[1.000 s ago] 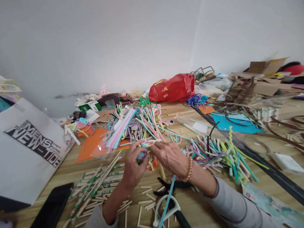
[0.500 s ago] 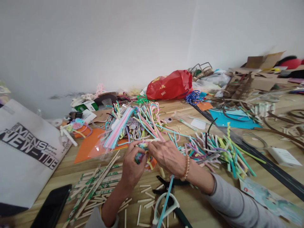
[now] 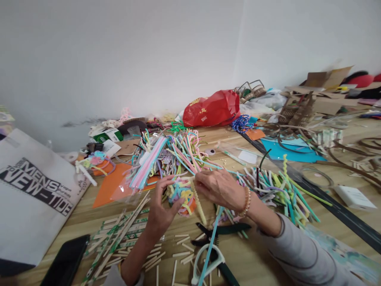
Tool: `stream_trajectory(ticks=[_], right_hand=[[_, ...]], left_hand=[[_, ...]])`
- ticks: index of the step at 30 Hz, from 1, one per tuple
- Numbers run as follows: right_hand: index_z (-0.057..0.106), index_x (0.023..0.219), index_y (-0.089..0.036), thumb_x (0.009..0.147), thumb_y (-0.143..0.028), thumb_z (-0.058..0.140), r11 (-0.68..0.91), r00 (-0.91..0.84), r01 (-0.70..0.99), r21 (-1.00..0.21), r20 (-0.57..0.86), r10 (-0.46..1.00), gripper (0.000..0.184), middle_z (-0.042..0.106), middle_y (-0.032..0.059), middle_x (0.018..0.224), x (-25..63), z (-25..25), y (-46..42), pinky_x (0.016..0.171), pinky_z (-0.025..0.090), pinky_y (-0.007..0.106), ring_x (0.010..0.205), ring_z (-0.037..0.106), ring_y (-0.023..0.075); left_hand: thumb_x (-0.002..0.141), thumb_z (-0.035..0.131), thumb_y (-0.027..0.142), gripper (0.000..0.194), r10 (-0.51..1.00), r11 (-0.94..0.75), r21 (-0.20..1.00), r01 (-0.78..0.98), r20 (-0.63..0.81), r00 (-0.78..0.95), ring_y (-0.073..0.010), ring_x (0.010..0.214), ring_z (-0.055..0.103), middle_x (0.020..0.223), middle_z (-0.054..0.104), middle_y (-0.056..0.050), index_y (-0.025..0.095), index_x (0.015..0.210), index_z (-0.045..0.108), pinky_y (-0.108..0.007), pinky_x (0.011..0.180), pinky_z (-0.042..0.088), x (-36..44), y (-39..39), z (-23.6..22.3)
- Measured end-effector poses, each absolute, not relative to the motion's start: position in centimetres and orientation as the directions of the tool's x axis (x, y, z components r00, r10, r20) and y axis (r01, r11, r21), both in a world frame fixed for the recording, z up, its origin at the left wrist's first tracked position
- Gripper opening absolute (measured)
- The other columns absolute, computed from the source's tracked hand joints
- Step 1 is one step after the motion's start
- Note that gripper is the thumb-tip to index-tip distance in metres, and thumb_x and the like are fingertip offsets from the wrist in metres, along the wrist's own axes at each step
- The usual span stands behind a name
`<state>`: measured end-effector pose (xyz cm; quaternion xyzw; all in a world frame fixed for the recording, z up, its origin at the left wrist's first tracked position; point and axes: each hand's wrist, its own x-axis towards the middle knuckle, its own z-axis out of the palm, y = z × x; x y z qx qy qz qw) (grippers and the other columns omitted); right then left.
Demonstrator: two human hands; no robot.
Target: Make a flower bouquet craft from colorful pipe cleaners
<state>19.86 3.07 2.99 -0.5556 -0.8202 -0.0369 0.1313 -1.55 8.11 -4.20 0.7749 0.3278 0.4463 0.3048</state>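
Note:
A colourful piece made of bent pipe cleaners, with yellow, blue, pink and orange parts, sits in my left hand. The thumb and fingers of that hand curve round its left side. Just to the right, my right hand is closed in a pinch beside the top of the piece; a pale strand runs to its fingertips. A twisted yellow pipe cleaner hangs down below these fingertips. Under the right wrist, a long blue pipe cleaner crosses the pruning shears, which lie on the table.
Behind my hands lies a heap of pipe cleaners, with another bundle to the right. Short wooden sticks are scattered in front. A phone and a white paper bag stand left. A red bag rests by the wall.
My right hand has moved slightly right, away from my left hand. My left fingers have spread, so more of the pipe-cleaner piece and the yellow twist shows.

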Motion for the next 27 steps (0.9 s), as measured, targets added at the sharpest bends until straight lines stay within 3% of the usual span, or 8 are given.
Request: stream_trajectory(ticks=[4,11,16,22,27], right_hand=[[0.062,0.083,-0.018,0.092,-0.033,0.054,0.348,-0.343,0.937,-0.039,0.097,0.934,0.02,0.072,0.0065,0.08,20.2,3.2,3.0,0.054,0.025,0.028,0.073,0.067,0.0217],[0.065,0.092,-0.018,0.096,-0.039,0.046,0.35,-0.354,0.931,-0.106,-0.018,0.935,0.028,0.074,0.0079,0.089,19.9,3.2,3.3,0.057,0.031,0.027,0.083,0.069,0.0233],[0.066,0.086,-0.016,0.096,-0.046,0.043,0.377,-0.384,0.919,-0.112,-0.052,0.922,0.04,0.074,0.0113,0.083,19.4,1.8,3.8,0.058,0.033,0.027,0.079,0.07,0.0246],[0.066,0.086,-0.017,0.095,-0.041,0.046,0.405,-0.415,0.901,-0.156,-0.034,0.909,0.033,0.073,0.0094,0.085,19.2,1.0,4.2,0.058,0.033,0.026,0.078,0.068,0.0221],[0.066,0.083,-0.017,0.093,-0.038,0.051,0.422,-0.435,0.861,-0.284,0.018,0.9,0.028,0.071,0.006,0.081,19.4,1.1,4.3,0.058,0.03,0.025,0.073,0.064,0.0171]], left_hand=[[0.075,0.074,0.031,0.072,0.788,-0.557,0.786,0.269,0.398,0.47,-0.031,0.132,0.042,0.141,0.044,-0.013,0.023,0.135,0.037,-0.047,0.108,0.035,-2.0,8.4,-4.3],[0.07,0.077,0.025,0.087,0.777,-0.587,0.699,0.408,0.344,0.527,-0.0328,0.131,0.042,0.144,0.042,-0.013,0.027,0.142,0.028,-0.05,0.109,0.033,-2.2,8.7,-4.3],[0.073,0.074,0.028,0.082,0.744,-0.649,0.626,0.432,0.407,0.53,-0.0321,0.129,0.045,0.14,0.045,-0.013,0.027,0.141,0.029,-0.049,0.106,0.038,-2.0,8.6,-4.7],[0.075,0.072,0.029,0.075,0.742,-0.662,0.601,0.446,0.445,0.502,-0.0308,0.124,0.05,0.136,0.049,-0.013,0.025,0.138,0.033,-0.046,0.102,0.043,-2.1,8.6,-4.8],[0.077,0.07,0.028,0.069,0.676,-0.737,0.489,0.467,0.525,0.517,-0.0309,0.125,0.048,0.134,0.049,-0.013,0.024,0.136,0.036,-0.047,0.103,0.042,-2.0,8.8,-4.5]])
